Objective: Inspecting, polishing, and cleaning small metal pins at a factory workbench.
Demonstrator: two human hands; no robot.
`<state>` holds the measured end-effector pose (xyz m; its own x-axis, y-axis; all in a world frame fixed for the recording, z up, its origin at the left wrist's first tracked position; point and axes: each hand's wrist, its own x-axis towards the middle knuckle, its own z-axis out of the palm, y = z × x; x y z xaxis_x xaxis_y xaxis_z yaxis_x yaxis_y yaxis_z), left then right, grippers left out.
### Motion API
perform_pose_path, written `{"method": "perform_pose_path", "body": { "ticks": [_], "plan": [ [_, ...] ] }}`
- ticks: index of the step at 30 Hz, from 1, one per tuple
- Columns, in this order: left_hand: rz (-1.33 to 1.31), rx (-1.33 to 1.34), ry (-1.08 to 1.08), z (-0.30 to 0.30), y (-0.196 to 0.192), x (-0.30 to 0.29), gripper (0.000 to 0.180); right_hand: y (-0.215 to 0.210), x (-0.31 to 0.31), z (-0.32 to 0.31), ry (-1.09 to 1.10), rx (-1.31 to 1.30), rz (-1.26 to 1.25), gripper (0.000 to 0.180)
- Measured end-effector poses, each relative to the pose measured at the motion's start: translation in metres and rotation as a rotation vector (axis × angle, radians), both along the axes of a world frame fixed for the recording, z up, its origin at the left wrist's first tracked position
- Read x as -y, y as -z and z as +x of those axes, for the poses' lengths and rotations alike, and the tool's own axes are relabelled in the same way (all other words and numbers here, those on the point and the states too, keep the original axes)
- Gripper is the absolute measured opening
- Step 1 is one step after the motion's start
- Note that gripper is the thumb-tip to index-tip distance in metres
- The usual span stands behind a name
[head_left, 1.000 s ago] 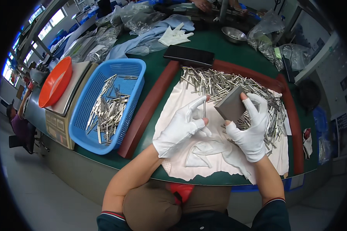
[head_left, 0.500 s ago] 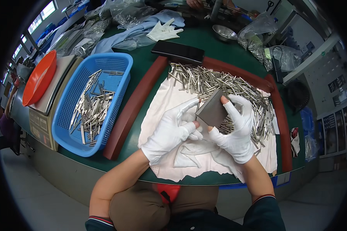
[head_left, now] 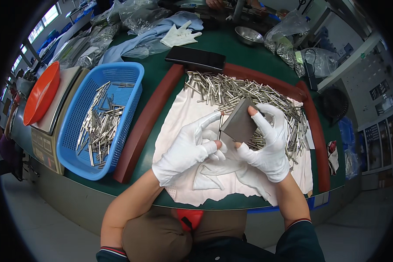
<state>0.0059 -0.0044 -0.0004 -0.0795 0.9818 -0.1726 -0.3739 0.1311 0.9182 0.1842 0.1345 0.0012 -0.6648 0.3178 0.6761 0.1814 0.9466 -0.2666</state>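
My right hand point(head_left: 270, 146), in a white glove with bare fingertips, grips a dark grey rectangular block point(head_left: 240, 123) by its edges, tilted above the cloth. Just left of the block, my gloved left hand point(head_left: 183, 148) holds a slim metal pin point(head_left: 220, 127) upright between forefinger and thumb. The pin is beside the block's left edge; whether they touch I cannot tell. Behind and right of both hands spreads a heap of similar metal pins point(head_left: 231, 89) on a pale pink cloth point(head_left: 172, 120). A crumpled white cloth point(head_left: 214, 175) lies beneath my hands.
Brown-red rails point(head_left: 149, 126) border the cloth on the green table. To the left stand a blue mesh basket point(head_left: 66, 144) with pins and a scale point(head_left: 43, 146) bearing an orange dish point(head_left: 43, 94). Behind are a black phone point(head_left: 195, 59), a glove point(head_left: 182, 35) and a metal bowl point(head_left: 249, 36).
The view has shifted slightly. The pin between my left finger and thumb now shows more plainly beside the block. My right hand keeps its hold on the block.
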Motion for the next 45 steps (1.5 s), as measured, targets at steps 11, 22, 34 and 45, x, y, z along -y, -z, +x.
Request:
{"method": "perform_pose_path", "body": {
  "ticks": [11,22,34,45],
  "plan": [
    [-0.013,0.158,0.075,-0.006,0.002,0.001,0.071,-0.009,-0.002,0.005,-0.058,0.06,-0.072,0.075],
    [-0.037,0.25,0.088,-0.005,0.007,0.0,0.065,-0.006,0.003,-0.001,-0.072,0.002,-0.071,0.077],
    [-0.016,0.369,0.108,-0.007,0.012,0.0,0.071,-0.005,0.006,0.002,-0.054,-0.028,-0.094,0.077],
    [-0.046,0.266,0.087,0.001,0.011,-0.001,0.068,0.001,0.01,-0.007,-0.065,-0.084,-0.004,0.078]
  ]
}}
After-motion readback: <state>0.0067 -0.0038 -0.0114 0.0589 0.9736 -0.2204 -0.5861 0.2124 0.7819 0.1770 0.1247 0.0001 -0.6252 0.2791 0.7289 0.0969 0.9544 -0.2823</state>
